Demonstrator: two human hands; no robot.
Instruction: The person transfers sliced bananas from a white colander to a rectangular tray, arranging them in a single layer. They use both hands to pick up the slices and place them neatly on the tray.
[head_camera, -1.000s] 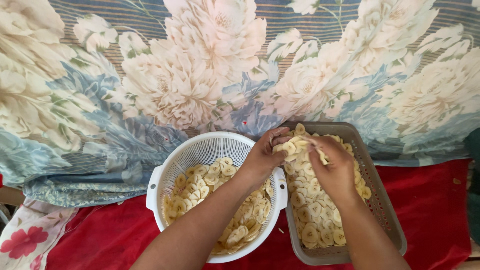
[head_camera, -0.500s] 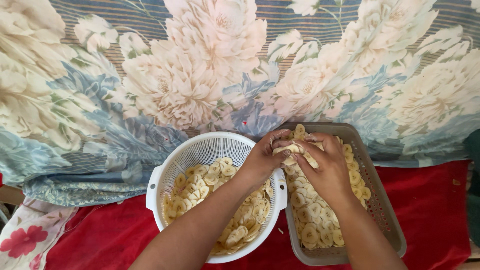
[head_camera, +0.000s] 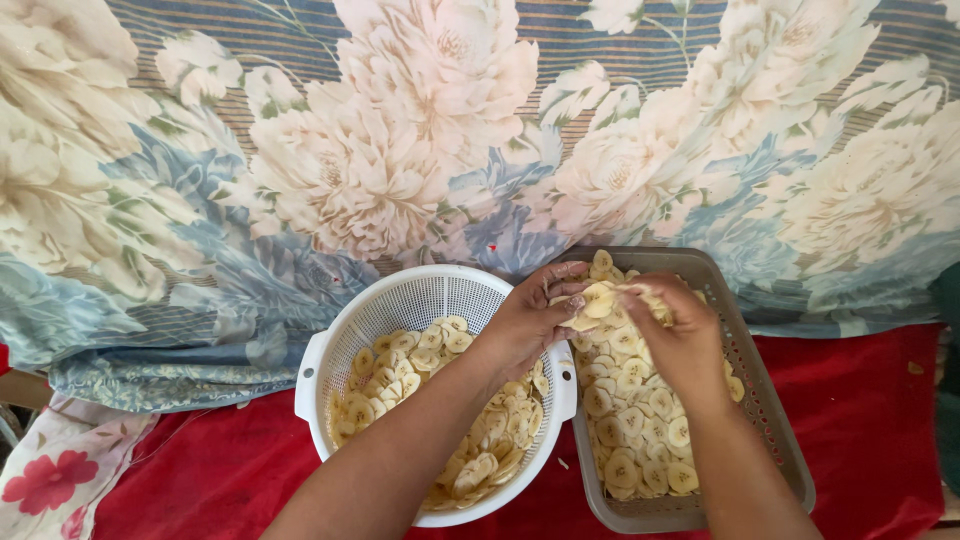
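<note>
Both hands meet over the far end of the grey tray (head_camera: 770, 420), and between them sits a small clump of banana slices (head_camera: 598, 303). The left hand (head_camera: 530, 322) comes in across the rim of the white colander (head_camera: 400, 300), its fingers (head_camera: 560, 275) curled and pinching the clump from the left side. The right hand (head_camera: 680, 335) closes on the same clump from the right, fingers bent and pressed together on the slices. Below the hands, the tray holds a spread layer of pale yellow slices, lying flat and overlapping. The colander, just beside the tray and touching it at the handle, carries its own heap of slices, piled mostly along the near side. Both containers rest on a red cloth (head_camera: 860, 420), with a big flowered fabric (head_camera: 400, 150) draped behind them and another flowered cloth (head_camera: 50, 480) at the near left corner.
</note>
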